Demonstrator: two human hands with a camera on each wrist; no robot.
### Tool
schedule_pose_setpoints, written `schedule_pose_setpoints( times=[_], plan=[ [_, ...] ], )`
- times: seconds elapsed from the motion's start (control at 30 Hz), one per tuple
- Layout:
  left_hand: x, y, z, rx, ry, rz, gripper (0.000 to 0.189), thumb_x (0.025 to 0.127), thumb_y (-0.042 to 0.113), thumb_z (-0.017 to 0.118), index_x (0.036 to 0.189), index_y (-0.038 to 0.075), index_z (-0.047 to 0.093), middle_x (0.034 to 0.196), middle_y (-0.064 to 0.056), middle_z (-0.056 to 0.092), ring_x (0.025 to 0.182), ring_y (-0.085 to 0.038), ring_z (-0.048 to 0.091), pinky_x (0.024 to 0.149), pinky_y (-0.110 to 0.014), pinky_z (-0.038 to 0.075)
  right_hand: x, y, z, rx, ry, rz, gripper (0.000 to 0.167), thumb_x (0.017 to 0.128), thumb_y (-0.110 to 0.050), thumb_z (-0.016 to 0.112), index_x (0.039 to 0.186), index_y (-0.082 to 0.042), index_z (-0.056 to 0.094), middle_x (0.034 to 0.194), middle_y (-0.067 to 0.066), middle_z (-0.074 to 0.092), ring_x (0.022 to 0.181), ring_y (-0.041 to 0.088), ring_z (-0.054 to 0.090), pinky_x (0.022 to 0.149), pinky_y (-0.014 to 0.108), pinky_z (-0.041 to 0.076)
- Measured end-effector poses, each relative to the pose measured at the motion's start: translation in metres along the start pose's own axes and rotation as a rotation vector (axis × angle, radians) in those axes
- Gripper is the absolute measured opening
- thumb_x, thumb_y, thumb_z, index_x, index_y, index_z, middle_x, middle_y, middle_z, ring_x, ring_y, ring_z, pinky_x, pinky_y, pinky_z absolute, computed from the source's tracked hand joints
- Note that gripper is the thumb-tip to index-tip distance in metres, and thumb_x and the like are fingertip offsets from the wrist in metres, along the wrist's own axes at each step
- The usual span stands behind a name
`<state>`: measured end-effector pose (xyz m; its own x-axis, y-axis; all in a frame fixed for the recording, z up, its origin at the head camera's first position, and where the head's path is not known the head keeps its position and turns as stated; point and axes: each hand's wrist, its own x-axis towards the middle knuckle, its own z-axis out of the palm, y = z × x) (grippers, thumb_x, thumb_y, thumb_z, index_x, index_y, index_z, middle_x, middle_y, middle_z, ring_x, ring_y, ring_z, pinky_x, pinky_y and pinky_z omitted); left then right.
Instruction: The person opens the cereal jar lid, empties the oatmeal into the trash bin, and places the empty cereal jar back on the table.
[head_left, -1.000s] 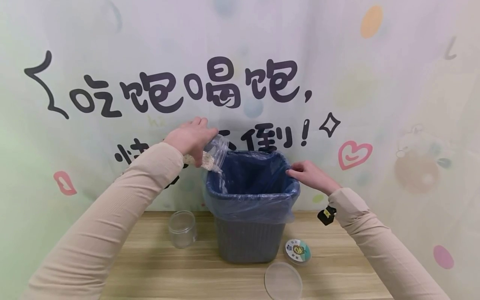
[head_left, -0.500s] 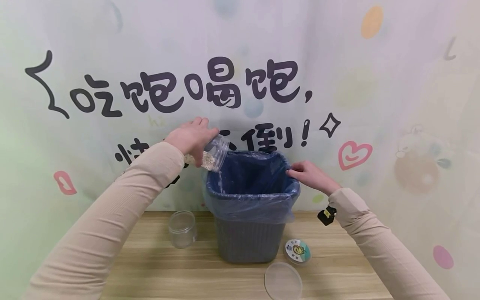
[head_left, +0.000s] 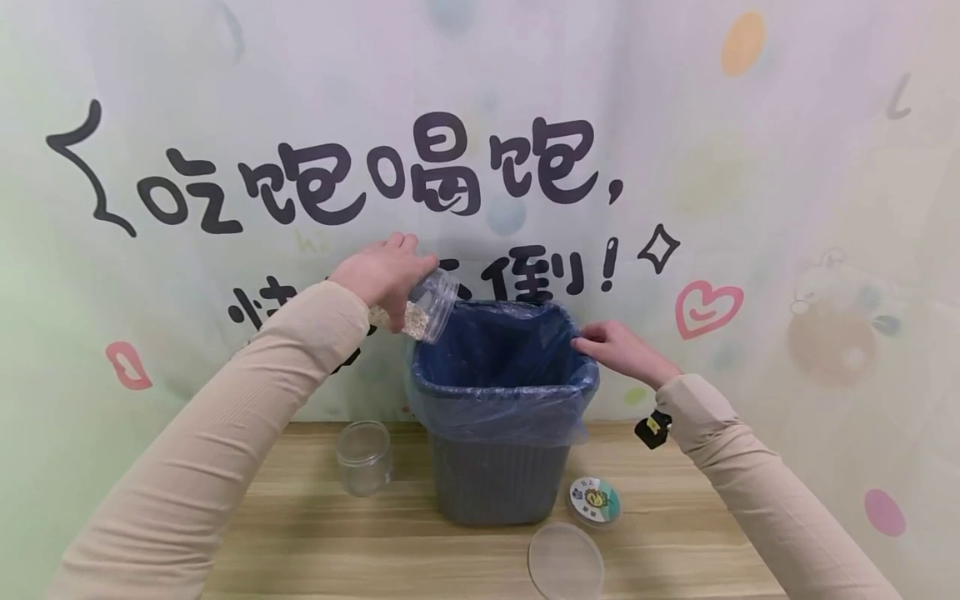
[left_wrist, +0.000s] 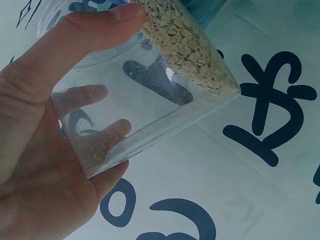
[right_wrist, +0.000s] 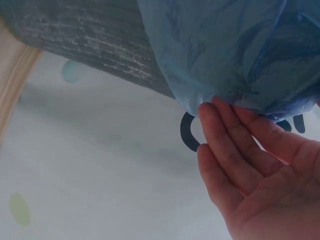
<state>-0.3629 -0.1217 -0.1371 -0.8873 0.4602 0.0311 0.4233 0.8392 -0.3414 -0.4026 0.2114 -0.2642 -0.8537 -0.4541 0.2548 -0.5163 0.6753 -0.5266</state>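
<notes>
My left hand point(head_left: 386, 271) grips a clear plastic jar point(head_left: 442, 292), its thumb and fingers spread round the wall. The jar is tipped with its mouth over the left rim of a grey trash bin point(head_left: 498, 483). Rolled oats point(left_wrist: 187, 50) lie along the jar's low side in the left wrist view. A thin blue trash bag point(head_left: 495, 417) lines the bin and folds down over its rim. My right hand point(head_left: 626, 350) holds the bin's right rim, thumb at the edge. Its fingertips point(right_wrist: 207, 110) touch the bag from outside in the right wrist view.
On the wooden table point(head_left: 315, 533), a second clear jar point(head_left: 365, 458) stands left of the bin. A round labelled lid point(head_left: 594, 500) and a translucent disc-shaped lid point(head_left: 566, 562) lie at front right. A printed cloth point(head_left: 480, 75) hangs close behind.
The pale stream falling from the jar's mouth into the bin thinned and is no longer visible. Both hands, the jar and the bin have kept their places.
</notes>
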Motion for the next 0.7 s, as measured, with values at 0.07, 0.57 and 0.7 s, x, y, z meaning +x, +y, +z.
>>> schedule_pose_setpoints(
  times=[0.07,0.57,0.7],
  plan=[
    [0.0005,0.0002,0.0001,0.002,-0.003,0.0,0.088,0.057,0.017,0.089,0.133,0.005,0.047,0.124,-0.025,0.043,0.116,-0.039,0.04,0.099,-0.048,0.039,0.0006,-0.0001,0.0,0.001,-0.003,-0.004,0.026,0.097,-0.016,0.053,0.096,0.004,0.068,0.079,0.004,0.063,0.071,0.019,0.054,0.067,0.032,0.044],
    [0.0014,0.0016,-0.0005,0.003,-0.007,-0.007,0.09,0.056,0.017,0.089,0.135,0.005,0.046,0.125,-0.025,0.043,0.116,-0.039,0.04,0.1,-0.048,0.039,0.0005,-0.0048,-0.0029,-0.031,-0.022,-0.018,0.025,0.098,-0.017,0.053,0.091,0.003,0.067,0.075,0.003,0.059,0.068,0.018,0.052,0.064,0.032,0.043],
    [0.0018,0.003,-0.0019,0.018,-0.016,-0.012,0.092,0.057,0.017,0.089,0.137,0.005,0.045,0.127,-0.025,0.042,0.118,-0.039,0.039,0.1,-0.048,0.039,0.0003,-0.0045,-0.0031,-0.037,-0.029,-0.009,0.027,0.098,-0.018,0.053,0.097,0.004,0.068,0.079,0.003,0.062,0.071,0.018,0.054,0.067,0.033,0.045]
  ],
)
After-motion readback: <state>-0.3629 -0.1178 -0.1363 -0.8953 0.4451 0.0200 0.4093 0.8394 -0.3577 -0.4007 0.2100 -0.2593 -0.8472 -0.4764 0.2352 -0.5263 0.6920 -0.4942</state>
